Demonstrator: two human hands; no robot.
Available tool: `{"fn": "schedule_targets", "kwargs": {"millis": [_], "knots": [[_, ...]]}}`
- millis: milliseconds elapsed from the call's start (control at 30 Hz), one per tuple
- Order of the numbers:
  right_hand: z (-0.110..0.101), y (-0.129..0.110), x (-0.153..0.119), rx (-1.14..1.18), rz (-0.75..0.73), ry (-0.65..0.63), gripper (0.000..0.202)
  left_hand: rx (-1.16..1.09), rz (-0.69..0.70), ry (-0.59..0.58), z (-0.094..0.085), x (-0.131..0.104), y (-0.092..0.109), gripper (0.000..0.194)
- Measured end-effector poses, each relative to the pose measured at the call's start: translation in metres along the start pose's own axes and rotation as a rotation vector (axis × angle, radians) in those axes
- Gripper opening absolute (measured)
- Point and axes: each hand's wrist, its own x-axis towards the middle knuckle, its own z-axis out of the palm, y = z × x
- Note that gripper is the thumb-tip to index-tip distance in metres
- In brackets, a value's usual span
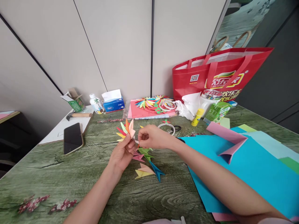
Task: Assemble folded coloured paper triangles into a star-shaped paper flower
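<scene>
My left hand (pixel 122 152) is closed on a partly fanned paper flower (pixel 126 128) made of folded points in orange, peach, pale green, red and yellow. Close beside it, my right hand (pixel 153 137) is pinched at a thin white strip (pixel 136 141) by the flower's edge; its fingertips partly hide the strip. Below the hands lie loose folded paper pieces: a green one (pixel 145 151), a pink one (pixel 139 157), a blue one (pixel 157 170) and a peach-and-yellow one (pixel 144 171).
Tape rolls (pixel 166 125), a yellow glue stick (pixel 197 117) and finished paper flowers (pixel 145 102) lie behind. Blue paper sheets (pixel 224 168) cover the right side. A phone (pixel 73 137), hammer (pixel 79 115), tissue box (pixel 114 105) and bottle (pixel 96 103) are left; a red bag (pixel 196 71) stands back right.
</scene>
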Motion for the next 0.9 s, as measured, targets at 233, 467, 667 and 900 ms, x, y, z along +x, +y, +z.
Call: {"fn": "schedule_targets", "kwargs": {"millis": [233, 467, 667, 900], "knots": [[-0.038, -0.004, -0.016, 0.17, -0.154, -0.515, 0.006, -0.066, -0.022, -0.052, -0.001, 0.0, 0.007, 0.013], [-0.056, -0.01, -0.027, 0.479, -0.146, -0.599, 0.017, -0.232, -0.077, -0.047, 0.002, -0.002, 0.004, 0.013], [-0.021, -0.002, -0.003, 0.529, -0.063, 0.051, 0.013, -0.208, -0.06, -0.101, 0.001, -0.003, 0.002, 0.01], [-0.009, -0.005, 0.001, 0.57, -0.082, 0.218, 0.009, 0.005, -0.046, -0.05, 0.003, -0.003, -0.002, 0.011]]}}
